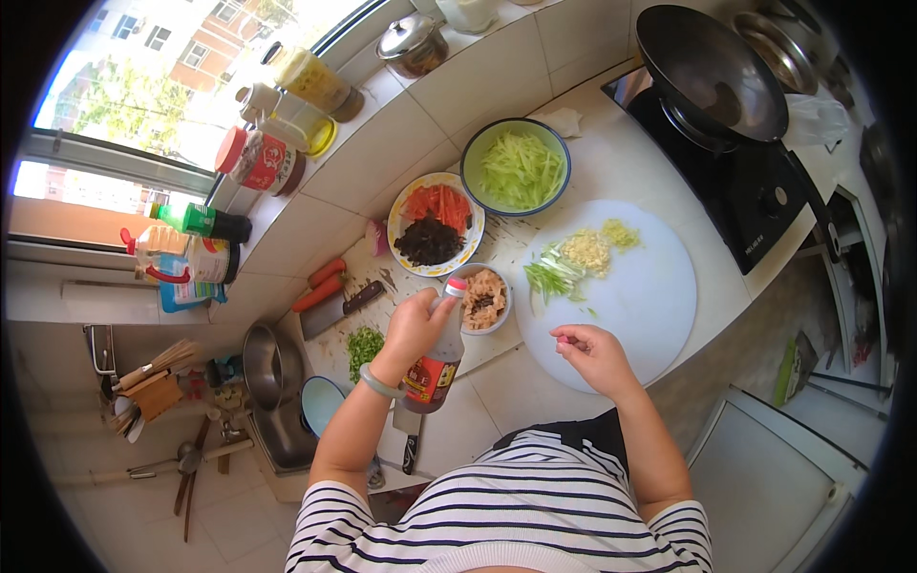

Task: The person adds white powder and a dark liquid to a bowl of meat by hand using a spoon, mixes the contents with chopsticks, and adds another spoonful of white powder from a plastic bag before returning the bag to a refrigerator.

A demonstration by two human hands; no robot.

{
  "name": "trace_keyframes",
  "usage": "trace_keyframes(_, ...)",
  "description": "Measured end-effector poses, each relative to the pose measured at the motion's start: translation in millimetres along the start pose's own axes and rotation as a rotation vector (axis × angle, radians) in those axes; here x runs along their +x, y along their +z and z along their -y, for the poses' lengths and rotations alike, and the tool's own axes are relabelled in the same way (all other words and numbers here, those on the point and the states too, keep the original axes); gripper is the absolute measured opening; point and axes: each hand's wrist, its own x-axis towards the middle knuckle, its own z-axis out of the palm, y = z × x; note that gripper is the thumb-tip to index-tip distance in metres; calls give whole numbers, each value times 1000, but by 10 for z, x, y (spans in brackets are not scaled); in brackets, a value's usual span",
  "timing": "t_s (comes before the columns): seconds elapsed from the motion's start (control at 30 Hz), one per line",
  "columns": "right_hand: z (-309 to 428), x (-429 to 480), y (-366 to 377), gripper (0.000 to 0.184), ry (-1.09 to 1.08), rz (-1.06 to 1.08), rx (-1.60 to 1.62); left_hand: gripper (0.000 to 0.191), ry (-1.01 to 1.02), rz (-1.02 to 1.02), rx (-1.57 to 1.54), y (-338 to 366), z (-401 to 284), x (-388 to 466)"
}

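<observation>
My left hand [414,324] grips the neck of a sauce bottle [430,376] with a red printed label and dark contents. The bottle tilts, its red-and-white top [455,286] beside a bowl [507,304] of pale meat pieces with a dark patch of sauce on them. My right hand [591,357] is over the near edge of a round white cutting board [645,301]. Its fingertips pinch a small red piece [563,339], perhaps a cap, mostly hidden. Chopped scallion [555,272], minced garlic [587,251] and finely cut ginger [620,234] lie on the board.
A patterned plate [394,243] holds carrot shreds and dark fungus; a bowl [469,190] holds green shreds. A cleaver [322,320] lies by carrots [320,286]; another knife [408,437] rests nearer me. At right, a wok [709,71] stands on a cooktop [752,208]. A sink [283,437] is left.
</observation>
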Motion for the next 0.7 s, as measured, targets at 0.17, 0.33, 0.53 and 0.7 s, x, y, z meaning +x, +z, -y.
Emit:
trace_keyframes(0.17,-5,-31,4,20,2,-10,18,39,8,15,5,6,-2,14)
trace_keyframes(0.33,10,-52,-6,20,2,-11,7,39,13,19,2,9,-8,22)
trace_keyframes(0.53,6,-67,-16,20,7,-14,-2,39,3,31,1,20,-1,26)
trace_keyframes(0.7,10,-50,5,21,11,1,51,36,13,-37,-41,-13,30,-51)
